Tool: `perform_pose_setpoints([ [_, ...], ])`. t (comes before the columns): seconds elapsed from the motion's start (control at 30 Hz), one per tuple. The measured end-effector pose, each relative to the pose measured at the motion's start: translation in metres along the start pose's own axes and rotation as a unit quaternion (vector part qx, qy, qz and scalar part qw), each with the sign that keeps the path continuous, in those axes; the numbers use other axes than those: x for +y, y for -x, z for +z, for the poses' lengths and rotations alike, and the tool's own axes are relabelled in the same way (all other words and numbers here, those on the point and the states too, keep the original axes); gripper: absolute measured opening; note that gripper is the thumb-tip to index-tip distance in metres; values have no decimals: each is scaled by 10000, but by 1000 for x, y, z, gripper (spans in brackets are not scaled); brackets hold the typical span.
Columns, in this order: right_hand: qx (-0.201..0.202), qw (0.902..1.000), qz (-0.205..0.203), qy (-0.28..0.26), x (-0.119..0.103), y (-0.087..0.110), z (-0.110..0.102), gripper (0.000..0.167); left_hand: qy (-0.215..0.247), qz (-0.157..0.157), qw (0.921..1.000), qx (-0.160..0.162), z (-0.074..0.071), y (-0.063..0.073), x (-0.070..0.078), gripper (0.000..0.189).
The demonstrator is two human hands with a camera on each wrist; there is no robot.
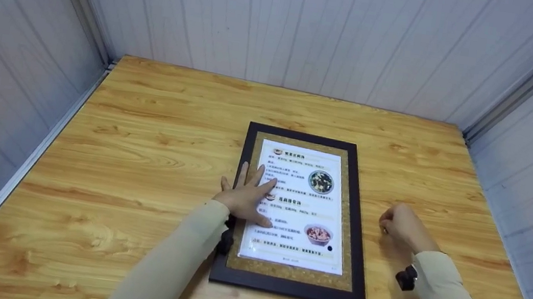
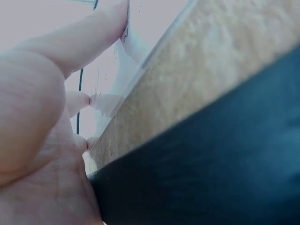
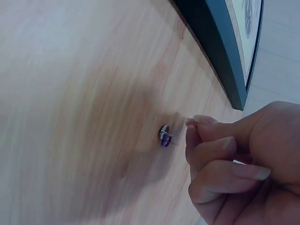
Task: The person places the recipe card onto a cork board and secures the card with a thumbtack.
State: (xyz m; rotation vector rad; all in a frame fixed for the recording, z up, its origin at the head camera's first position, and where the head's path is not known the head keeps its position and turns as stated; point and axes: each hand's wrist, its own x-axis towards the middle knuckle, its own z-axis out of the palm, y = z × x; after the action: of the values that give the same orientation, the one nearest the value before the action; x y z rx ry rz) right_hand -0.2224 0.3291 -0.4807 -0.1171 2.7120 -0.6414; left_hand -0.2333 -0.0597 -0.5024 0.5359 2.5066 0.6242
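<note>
A corkboard in a dark frame (image 1: pixel 355 264) lies flat on the table, with a printed recipe sheet (image 1: pixel 289 209) on its cork (image 1: pixel 291 272). My left hand (image 1: pixel 244 199) rests on the sheet's left side, fingers spread; its thumb (image 2: pixel 89 35) touches the sheet in the left wrist view. One black thumbtack (image 1: pixel 329 248) is at the sheet's lower right. Right of the frame, my right hand (image 1: pixel 405 227) pinches a small thumbtack (image 3: pixel 192 121) between thumb and forefinger; only a thin metal bit shows. Just beyond the fingertips, purple and dark thumbtacks (image 3: pixel 165 139) lie together on the wood.
The wooden table (image 1: pixel 145 128) extends around the board on all sides. Pale panelled walls (image 1: pixel 263 20) enclose it at the back, left and right. A black wrist camera (image 1: pixel 406 278) sits under the right sleeve.
</note>
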Motion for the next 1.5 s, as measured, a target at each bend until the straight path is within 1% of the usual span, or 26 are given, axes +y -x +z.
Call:
perform_pose_setpoints([
  [0.1,102,9999,-128,-40,1,1,1,13,-29,-18,10000,-6,-1,0,0,110],
  [0.2,221,9996,-157,-128,-1,2,2,14,-25,4,10000,-2,-1,0,0,110],
  [0.33,380,9989,-175,-216,-8,2,3,14,13,2,10000,-2,-1,0,0,110],
  [0.43,452,9984,-179,-271,-17,1,4,11,5,-15,10000,-22,0,0,0,110],
  [0.6,482,9978,-183,-405,-40,4,12,8,-23,9,10000,-20,1,-2,0,110],
  [0.8,508,9917,-679,-963,-80,9,26,8,57,35,10000,-45,0,-3,-2,111],
  [0.93,370,9884,-830,-1214,-105,11,35,8,150,27,9999,5,0,-2,-3,111],
  [1.1,273,9824,-1389,-1215,-130,13,49,6,147,-11,9999,38,1,-1,-2,110],
  [1.2,124,9795,-1628,-1183,-142,13,57,7,113,-78,9999,51,1,-1,-2,110],
  [1.37,-327,9762,-1722,-1275,-159,13,72,10,87,-119,9999,80,2,-3,-2,111],
  [1.5,-439,9697,-2047,-1261,-171,12,87,11,53,-102,9999,85,2,-3,-1,113],
])
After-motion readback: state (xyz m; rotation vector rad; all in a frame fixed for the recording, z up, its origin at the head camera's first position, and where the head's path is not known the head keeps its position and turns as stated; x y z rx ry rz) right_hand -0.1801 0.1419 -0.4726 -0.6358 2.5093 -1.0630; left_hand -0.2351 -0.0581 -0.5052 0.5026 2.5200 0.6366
